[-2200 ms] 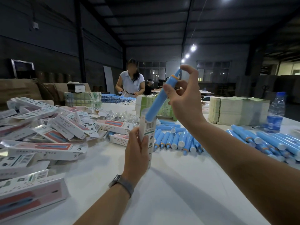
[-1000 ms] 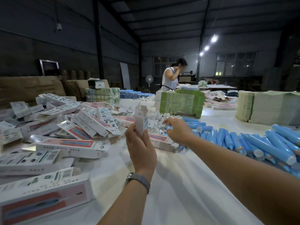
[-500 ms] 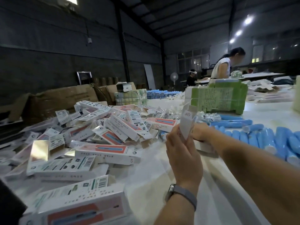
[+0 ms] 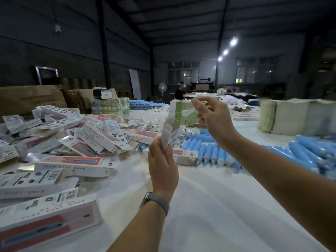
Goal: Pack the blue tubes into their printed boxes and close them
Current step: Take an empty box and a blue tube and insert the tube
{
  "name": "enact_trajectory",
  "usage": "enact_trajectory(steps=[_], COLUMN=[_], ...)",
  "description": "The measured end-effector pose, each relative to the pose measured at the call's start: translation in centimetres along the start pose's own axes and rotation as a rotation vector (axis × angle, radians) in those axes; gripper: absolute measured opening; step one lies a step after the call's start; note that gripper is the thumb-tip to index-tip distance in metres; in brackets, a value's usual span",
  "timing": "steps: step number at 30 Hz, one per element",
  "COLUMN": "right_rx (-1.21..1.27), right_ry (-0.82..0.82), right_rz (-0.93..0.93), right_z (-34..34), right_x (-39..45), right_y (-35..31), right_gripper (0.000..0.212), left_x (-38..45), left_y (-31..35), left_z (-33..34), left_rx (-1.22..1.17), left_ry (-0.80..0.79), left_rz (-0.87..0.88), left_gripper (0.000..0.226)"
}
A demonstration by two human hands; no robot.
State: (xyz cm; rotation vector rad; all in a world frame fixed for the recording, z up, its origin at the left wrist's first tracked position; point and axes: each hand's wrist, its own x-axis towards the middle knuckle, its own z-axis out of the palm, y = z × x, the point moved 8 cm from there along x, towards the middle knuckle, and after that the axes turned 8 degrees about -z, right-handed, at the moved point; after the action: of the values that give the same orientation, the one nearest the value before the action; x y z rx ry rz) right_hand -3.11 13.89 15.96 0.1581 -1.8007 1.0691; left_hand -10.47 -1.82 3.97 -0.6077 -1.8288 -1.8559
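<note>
At the centre of the frame the left hand (image 4: 163, 164) rises upright from a forearm that enters at the bottom edge, a grey watch band (image 4: 156, 199) round its wrist. Its fingers and thumb are curled round the lower part of a printed box (image 4: 170, 134), which stands nearly vertical with its top flap open and raised. The right arm comes in from the lower right and crosses diagonally toward the upper middle, where the right hand (image 4: 212, 118) is lifted above and to the right of the box, apart from it. Its thumb and fingertips pinch a small clear packet (image 4: 189, 110), blurred, so what it holds cannot be read. The two hands are apart, the right one higher. Behind and right of the box, loose blue tubes (image 4: 207, 151) lie side by side on the white table (image 4: 209, 206), with a second heap at the right edge. The left half of the frame is covered by a pile of packed boxes (image 4: 78, 142), white with red panels. Stacks of greenish flat cartons (image 4: 291, 117) stand at the far right.
</note>
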Motion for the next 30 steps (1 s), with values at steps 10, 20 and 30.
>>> enact_trajectory(steps=[10,20,30], right_rx=[-0.391,-0.517,-0.673], right_ry=[0.101,0.035,-0.015], right_rz=[-0.248,-0.342,-0.497], right_z=[-6.2,-6.4,-4.7], right_x=[-5.2,-6.0,-7.3], right_y=[-9.1,-7.7,-5.7], right_gripper=[0.030,0.038,0.016], left_x=[-5.5,-6.4,-5.6], left_y=[5.0,5.6,5.1], left_z=[3.5,4.4,4.3], left_rx=[-0.045,-0.036,-0.077], left_ry=[-0.239,-0.315,-0.288], left_rz=[0.104,0.121,0.118], left_gripper=[0.029,0.034,0.039])
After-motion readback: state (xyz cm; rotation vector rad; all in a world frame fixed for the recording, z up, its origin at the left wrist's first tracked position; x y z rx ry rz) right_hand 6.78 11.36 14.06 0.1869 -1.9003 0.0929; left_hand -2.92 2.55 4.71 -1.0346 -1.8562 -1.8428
